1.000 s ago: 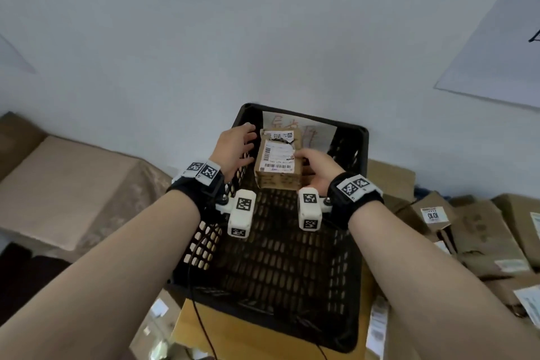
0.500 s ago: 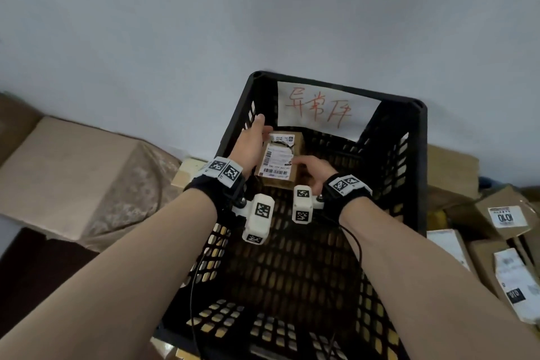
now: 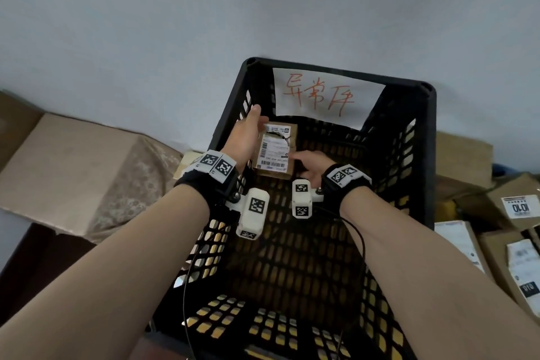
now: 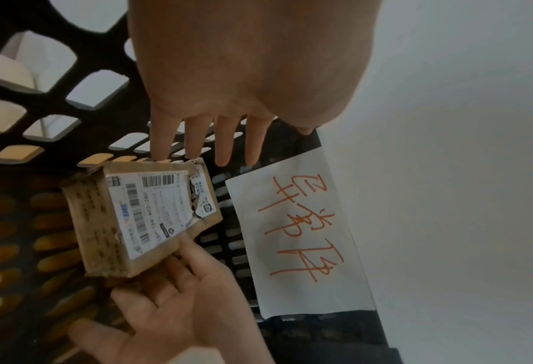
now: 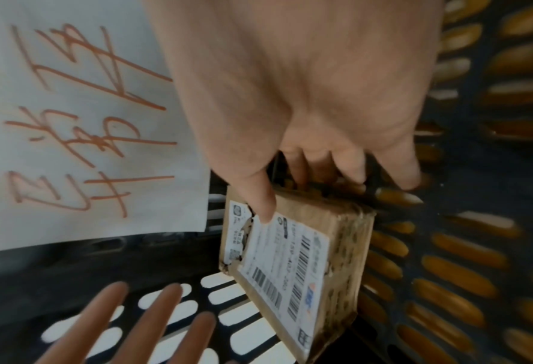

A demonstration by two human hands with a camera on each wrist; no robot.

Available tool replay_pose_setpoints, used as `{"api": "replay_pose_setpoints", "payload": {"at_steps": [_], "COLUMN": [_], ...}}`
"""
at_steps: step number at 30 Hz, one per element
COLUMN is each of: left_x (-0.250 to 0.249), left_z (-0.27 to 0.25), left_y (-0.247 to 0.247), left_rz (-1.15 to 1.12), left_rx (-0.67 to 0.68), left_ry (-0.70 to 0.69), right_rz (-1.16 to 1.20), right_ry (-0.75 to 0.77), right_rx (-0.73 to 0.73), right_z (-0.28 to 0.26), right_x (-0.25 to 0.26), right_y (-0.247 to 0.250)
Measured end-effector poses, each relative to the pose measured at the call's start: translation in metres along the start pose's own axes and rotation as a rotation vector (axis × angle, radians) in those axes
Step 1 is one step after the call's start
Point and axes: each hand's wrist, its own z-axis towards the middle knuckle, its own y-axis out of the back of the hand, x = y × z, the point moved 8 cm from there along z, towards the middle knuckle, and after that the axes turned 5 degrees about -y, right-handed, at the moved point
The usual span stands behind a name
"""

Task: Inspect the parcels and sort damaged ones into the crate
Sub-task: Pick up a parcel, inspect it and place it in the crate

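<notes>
A small brown parcel [image 3: 274,152] with a torn white shipping label is held low inside the black lattice crate [image 3: 425,131], near its back left corner. My right hand [image 3: 309,164] grips it from the right. In the right wrist view the thumb lies on the parcel [image 5: 290,266] label and the fingers [image 5: 346,167] curl behind. My left hand [image 3: 248,134] is beside the parcel's left edge with straight fingers [image 4: 196,142]; whether one fingertip touches the parcel [image 4: 140,216] I cannot tell. The cardboard is ripped beside the label.
A white paper sign [image 3: 324,96] with red handwriting hangs on the crate's back wall. A big cardboard box [image 3: 73,169] stands to the left. Several labelled brown parcels [image 3: 514,207] lie at the right. A pale wall rises right behind the crate.
Both hands moved the parcel from above the rim down into the crate. My left hand has come off the parcel's side and straightened; the right hand keeps its grip.
</notes>
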Motion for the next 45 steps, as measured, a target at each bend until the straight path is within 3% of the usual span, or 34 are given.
{"api": "replay_pose_setpoints", "payload": {"at_steps": [4, 12, 17, 22, 32, 36, 41, 45], "left_x": [-0.007, -0.09, -0.129, -0.135, -0.099, -0.072, -0.029, 0.002], "left_z": [-0.012, -0.067, -0.114, -0.153, -0.19, -0.191, -0.187, -0.181], "left_y": [-0.006, -0.071, -0.159, -0.249, -0.399, -0.449, -0.503, -0.538], "left_rz": [-0.109, -0.264, -0.27, -0.235, -0.199, -0.17, -0.105, -0.011], "left_rx": [0.045, 0.181, 0.29, 0.374, 0.444, 0.463, 0.472, 0.502], "left_ry": [0.067, -0.033, -0.059, -0.054, 0.06, 0.115, 0.211, 0.266], "right_rz": [0.017, 0.052, 0.052, 0.143, 0.15, 0.079, -0.048, -0.17], "right_ry": [0.106, 0.339, 0.436, 0.468, 0.385, 0.361, 0.193, 0.011], "right_rx": [0.02, 0.17, 0.072, -0.054, -0.213, -0.392, -0.522, -0.443], "right_z": [-0.024, -0.168, -0.234, -0.276, -0.292, -0.283, -0.253, -0.226], "right_x": [0.015, 0.053, 0.049, 0.019, -0.06, -0.088, -0.125, -0.158], "right_y": [0.012, 0.063, 0.156, 0.264, 0.43, 0.498, 0.561, 0.576]}}
